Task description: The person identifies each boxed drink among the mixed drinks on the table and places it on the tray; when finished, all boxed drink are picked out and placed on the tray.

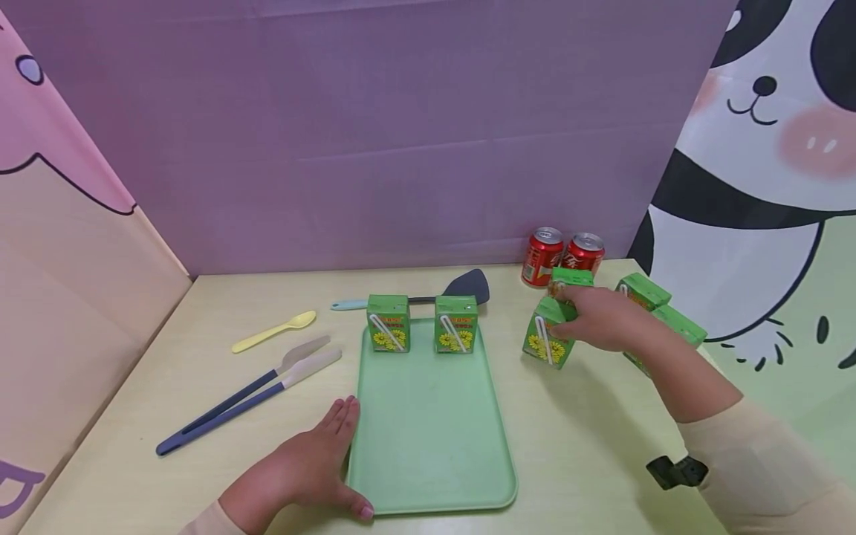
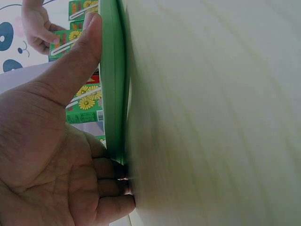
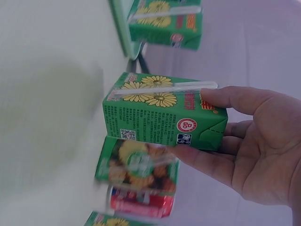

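Observation:
Thumb and fingers of my right hand (image 1: 598,318) pinch the top of a green juice box (image 1: 547,333), tilted slightly, with yellow flowers and a white straw on its face. The right wrist view shows that juice box (image 3: 164,110) in front of another one (image 3: 136,165). My left hand (image 1: 313,462) lies along the left edge of a light green tray (image 1: 435,431), fingers straight and thumb at its near corner. In the left wrist view the left hand (image 2: 51,150) is against the tray's rim (image 2: 114,80). Two juice boxes (image 1: 388,324) stand side by side at the tray's far end.
Behind the tray lies a spatula (image 1: 468,286). On the left are a yellow spoon (image 1: 277,331) and blue-handled tongs (image 1: 247,401). Two red cans (image 1: 543,256) stand at the back right, with more juice boxes (image 1: 643,291) beyond my right hand. A purple backdrop (image 1: 401,148) closes off the rear.

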{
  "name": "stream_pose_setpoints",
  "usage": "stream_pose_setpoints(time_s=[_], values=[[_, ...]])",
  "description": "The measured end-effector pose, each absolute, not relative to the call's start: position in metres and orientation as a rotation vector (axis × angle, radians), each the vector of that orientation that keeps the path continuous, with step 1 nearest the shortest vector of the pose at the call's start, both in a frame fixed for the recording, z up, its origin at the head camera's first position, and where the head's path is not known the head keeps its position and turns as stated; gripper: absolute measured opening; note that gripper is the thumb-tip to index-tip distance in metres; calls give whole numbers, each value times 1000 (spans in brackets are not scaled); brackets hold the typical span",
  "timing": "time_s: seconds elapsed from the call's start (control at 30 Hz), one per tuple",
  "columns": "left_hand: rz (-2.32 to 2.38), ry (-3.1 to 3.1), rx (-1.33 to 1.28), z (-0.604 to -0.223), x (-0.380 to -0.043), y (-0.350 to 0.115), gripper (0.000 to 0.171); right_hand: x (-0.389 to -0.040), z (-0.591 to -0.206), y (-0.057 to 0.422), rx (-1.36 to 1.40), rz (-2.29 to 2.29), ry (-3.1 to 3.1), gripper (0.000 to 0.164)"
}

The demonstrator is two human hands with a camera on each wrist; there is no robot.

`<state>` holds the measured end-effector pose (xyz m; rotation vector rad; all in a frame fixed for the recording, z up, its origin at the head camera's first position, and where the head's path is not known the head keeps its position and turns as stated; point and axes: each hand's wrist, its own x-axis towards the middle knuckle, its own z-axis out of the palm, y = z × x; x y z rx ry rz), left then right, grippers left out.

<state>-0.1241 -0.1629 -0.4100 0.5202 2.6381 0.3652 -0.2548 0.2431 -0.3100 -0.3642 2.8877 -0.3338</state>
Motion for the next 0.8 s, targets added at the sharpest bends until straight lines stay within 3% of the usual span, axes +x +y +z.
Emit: stream_pose_setpoints(time_s=[0.37, 0.8], values=[[398, 2639, 528, -404, -122, -162, 138, -235, -303, 196, -589, -385, 2836, 48], [380, 2646, 544, -407, -123, -163, 139, -227, -316, 125, -794, -407, 2799, 51]])
